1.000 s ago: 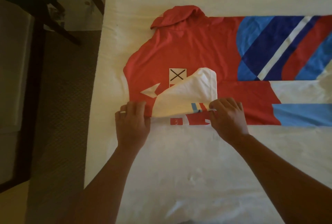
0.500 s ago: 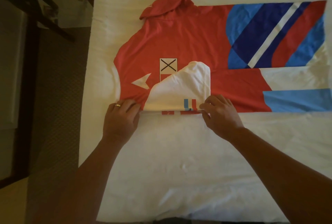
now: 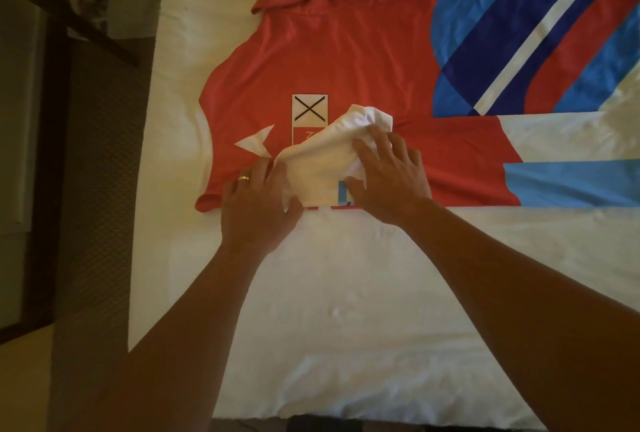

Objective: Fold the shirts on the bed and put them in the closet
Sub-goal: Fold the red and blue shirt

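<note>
A red shirt (image 3: 346, 61) lies flat on the white bed (image 3: 346, 293), with its collar toward the far side and its blue and white striped part running off to the right. One white sleeve (image 3: 322, 161) is turned in over the red body, near the edge closest to the person.

The left hand (image 3: 258, 204) rests on the shirt at the near edge, beside the sleeve. Its fingers (image 3: 263, 172) are nearly straight and press down; they do not seem to grip. The right hand (image 3: 388, 178) lies on top of the sleeve. Its fingers (image 3: 372, 146) are spread apart and bent a little over the bunched white cloth. It looks more like pressing than pinching, but that is hard to tell for sure.

The step in hand seems to be laying the sleeve flat on the shirt. To do it well, the left hand should hold the near edge so the shirt does not slide. The right hand should sweep outward from the fold to push the lumps out. The sleeve should end up inside the shirt's edge, with no bumps. A lump left there would make the next fold crooked. The closet is not in view.
</note>
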